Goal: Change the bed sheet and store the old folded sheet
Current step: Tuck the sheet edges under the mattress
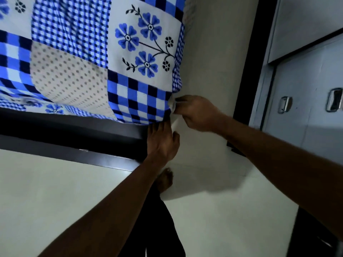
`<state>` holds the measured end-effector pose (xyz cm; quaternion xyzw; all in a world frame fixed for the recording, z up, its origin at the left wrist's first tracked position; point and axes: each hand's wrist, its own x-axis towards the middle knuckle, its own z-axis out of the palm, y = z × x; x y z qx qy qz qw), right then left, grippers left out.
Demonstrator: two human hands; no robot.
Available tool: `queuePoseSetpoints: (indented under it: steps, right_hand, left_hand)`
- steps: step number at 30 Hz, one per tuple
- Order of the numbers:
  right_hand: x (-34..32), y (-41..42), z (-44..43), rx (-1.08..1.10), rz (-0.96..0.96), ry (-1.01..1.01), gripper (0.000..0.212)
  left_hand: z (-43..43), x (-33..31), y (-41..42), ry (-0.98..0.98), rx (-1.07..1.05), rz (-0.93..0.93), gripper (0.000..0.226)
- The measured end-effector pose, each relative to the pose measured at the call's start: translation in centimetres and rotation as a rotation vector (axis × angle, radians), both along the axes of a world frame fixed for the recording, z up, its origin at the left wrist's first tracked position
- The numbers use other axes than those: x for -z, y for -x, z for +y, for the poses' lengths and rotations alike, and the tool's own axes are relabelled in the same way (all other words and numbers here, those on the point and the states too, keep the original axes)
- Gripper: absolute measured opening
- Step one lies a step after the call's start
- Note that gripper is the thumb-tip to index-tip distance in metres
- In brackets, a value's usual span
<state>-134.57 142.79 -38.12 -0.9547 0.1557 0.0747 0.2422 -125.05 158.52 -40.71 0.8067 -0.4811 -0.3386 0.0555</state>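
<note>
A blue and white patchwork bed sheet [104, 58], with checks, dots and flowers, covers the mattress on a dark bed frame [70, 130]. At the near right corner of the bed my right hand [196, 113] pinches the sheet's edge, fingers curled round a bunch of cloth. Just below it, my left hand [163, 141] reaches under the corner with its fingers pushed in between sheet and frame; its fingertips are hidden.
Pale tiled floor [55, 191] lies in front of the bed. A white wall [213, 52] runs along the bed's right side. Grey cupboard doors with metal handles [285, 104] stand at far right. My bare foot [165, 179] and dark trouser leg are below the hands.
</note>
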Motion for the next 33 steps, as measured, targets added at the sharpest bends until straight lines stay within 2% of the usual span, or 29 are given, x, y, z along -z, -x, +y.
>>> queuePoseSetpoints:
  steps: [3, 7, 12, 17, 20, 23, 25, 27, 30, 33]
  right_hand:
    - [-0.4, 1.9, 0.4, 0.094, -0.091, 0.050, 0.050]
    - [1.1, 1.1, -0.6, -0.007, -0.098, 0.130, 0.044]
    - [2.8, -1.8, -3.4, -0.167, 0.037, 0.172, 0.038]
    - [2.9, -0.6, -4.5, -0.310, 0.163, 0.252, 0.058]
    - [2.5, -2.2, -4.2, -0.291, 0.202, 0.272, 0.050]
    - [1.5, -4.5, -3.2, -0.241, 0.297, 0.248, 0.040]
    - [1.2, -4.6, -2.8, -0.209, 0.369, 0.233, 0.041]
    - [1.4, -4.2, -3.3, -0.249, 0.350, 0.268, 0.041]
    - [1.5, -3.9, -4.6, -0.325, 0.307, 0.289, 0.036]
    - [0.9, -4.2, -5.1, -0.362, 0.280, 0.271, 0.037]
  left_hand:
    - [-0.5, 0.0, 0.9, 0.009, -0.089, -0.019, 0.069]
    - [-0.9, 0.3, 1.6, 0.005, -0.169, -0.056, 0.067]
    - [-2.4, -0.1, 3.3, -0.129, -0.377, -0.114, 0.062]
    - [-3.0, -0.1, 4.0, -0.158, -0.532, -0.105, 0.072]
    - [-2.2, 0.0, 4.6, -0.104, -0.596, -0.082, 0.070]
    - [-0.8, -1.2, 7.4, 0.030, -0.563, -0.105, 0.075]
    - [-0.2, -1.7, 8.9, 0.065, -0.427, -0.074, 0.078]
    - [-0.5, -1.1, 8.3, 0.076, -0.341, -0.094, 0.082]
    - [-2.9, -0.1, 5.3, -0.006, -0.373, -0.192, 0.078]
    - [-4.7, 0.4, 4.7, -0.159, -0.409, -0.181, 0.073]
